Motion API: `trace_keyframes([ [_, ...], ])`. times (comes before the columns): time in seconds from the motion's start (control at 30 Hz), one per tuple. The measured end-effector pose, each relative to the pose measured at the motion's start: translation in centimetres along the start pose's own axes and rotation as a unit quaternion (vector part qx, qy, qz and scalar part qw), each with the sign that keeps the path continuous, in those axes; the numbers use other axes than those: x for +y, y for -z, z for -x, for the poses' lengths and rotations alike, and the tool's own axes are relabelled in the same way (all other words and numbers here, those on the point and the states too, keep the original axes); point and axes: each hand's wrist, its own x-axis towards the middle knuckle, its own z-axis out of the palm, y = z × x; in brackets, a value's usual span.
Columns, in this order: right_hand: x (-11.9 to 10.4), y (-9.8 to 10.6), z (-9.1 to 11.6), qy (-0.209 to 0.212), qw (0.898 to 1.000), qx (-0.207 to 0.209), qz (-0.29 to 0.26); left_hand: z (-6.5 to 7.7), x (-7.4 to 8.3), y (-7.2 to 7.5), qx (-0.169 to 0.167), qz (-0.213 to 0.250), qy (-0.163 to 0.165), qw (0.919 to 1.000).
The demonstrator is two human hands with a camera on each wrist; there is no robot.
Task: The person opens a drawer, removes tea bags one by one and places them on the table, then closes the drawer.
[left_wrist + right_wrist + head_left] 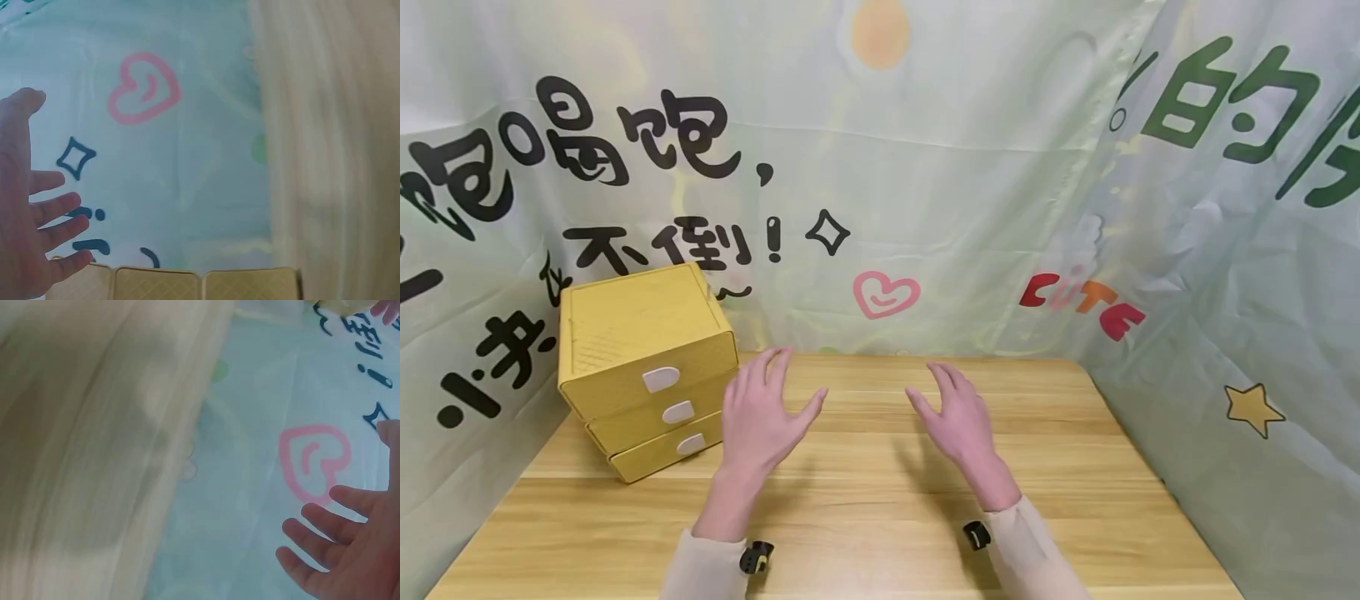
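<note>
A yellow box with three stacked drawers [647, 342] stands at the left back of the wooden table, each drawer front bearing a pale tab handle. My left hand [763, 414] is held over the table just right of the drawers, palm inward, thumb spread from the fingers, holding nothing. In the left wrist view that hand [31, 206] shows with fingers apart, near the edge of the yellow drawers [156, 284]. Across from it my right hand [957, 417] hovers above the table with nothing in it. Its spread fingers [322, 544] appear in the right wrist view.
The wooden table [865, 517] extends to a hanging printed cloth [970, 208] at the back and sides. Dark lettering, a pink heart and a yellow star are printed on the cloth. A small black device [756, 557] sits at the left wrist, another [977, 535] at the right.
</note>
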Motion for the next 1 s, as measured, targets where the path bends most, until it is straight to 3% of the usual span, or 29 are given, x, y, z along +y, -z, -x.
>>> trace_keyframes([
  [0.27,-3.3,-0.3,-1.0,0.035,0.992,0.026,-0.122,-0.4,-0.3,2.2,0.103,0.018,0.005,0.9945],
  [0.47,-6.3,-0.9,-2.0,0.066,0.978,0.041,-0.195,-0.8,-1.0,4.0,0.176,0.039,0.021,0.9833],
  [0.67,-9.1,-2.1,-2.8,0.079,0.964,0.040,-0.251,-1.2,-2.4,5.9,0.249,0.046,0.043,0.9665],
  [0.87,-11.8,-3.6,-3.4,0.083,0.947,0.035,-0.309,-1.5,-4.5,7.6,0.331,0.042,0.071,0.9398],
  [1.0,-13.4,-4.6,-3.7,0.080,0.938,0.020,-0.337,-1.5,-5.6,8.6,0.363,0.035,0.104,0.9252],
])
